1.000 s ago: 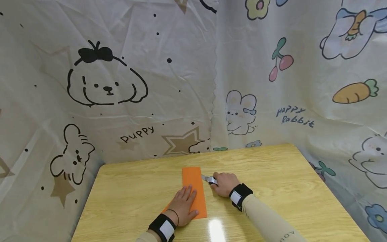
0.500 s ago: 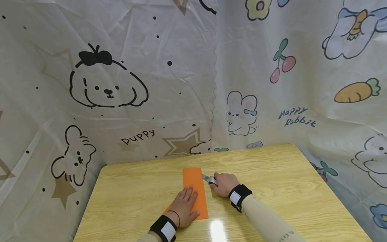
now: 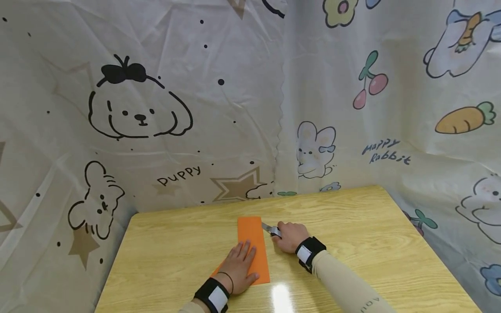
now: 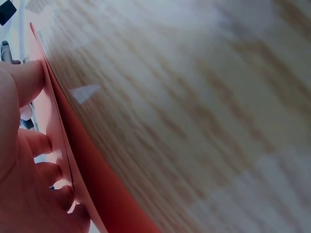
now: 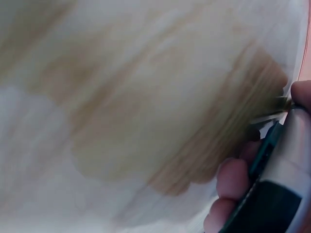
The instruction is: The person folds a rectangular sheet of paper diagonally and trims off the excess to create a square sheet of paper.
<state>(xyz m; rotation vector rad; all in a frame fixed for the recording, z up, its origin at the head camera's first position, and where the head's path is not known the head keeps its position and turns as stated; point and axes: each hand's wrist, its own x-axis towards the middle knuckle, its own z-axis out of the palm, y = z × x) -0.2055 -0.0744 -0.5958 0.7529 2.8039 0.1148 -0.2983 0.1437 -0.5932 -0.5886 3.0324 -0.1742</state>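
An orange sheet of paper [image 3: 249, 228], folded into a long strip, lies on the table. My left hand [image 3: 236, 267] rests flat on its lower part with the fingers spread. In the left wrist view the paper's folded layers [image 4: 92, 160] stand slightly apart along the edge beside the fingers [image 4: 36, 143]. My right hand [image 3: 292, 237] grips a utility knife [image 3: 275, 231] with a silver and black handle. Its blade points left to the strip's upper right edge; whether it touches the paper is too small to tell. In the right wrist view, fingers curl round the handle [image 5: 284, 160].
The wooden table [image 3: 176, 243] extends to both sides of the hands. Behind it hangs a pale cloth [image 3: 235, 100] printed with cartoon animals. A bright light reflection [image 3: 282, 298] shows near the front.
The view has shifted slightly. Both hands, the paper and the knife keep nearly the same places relative to one another.
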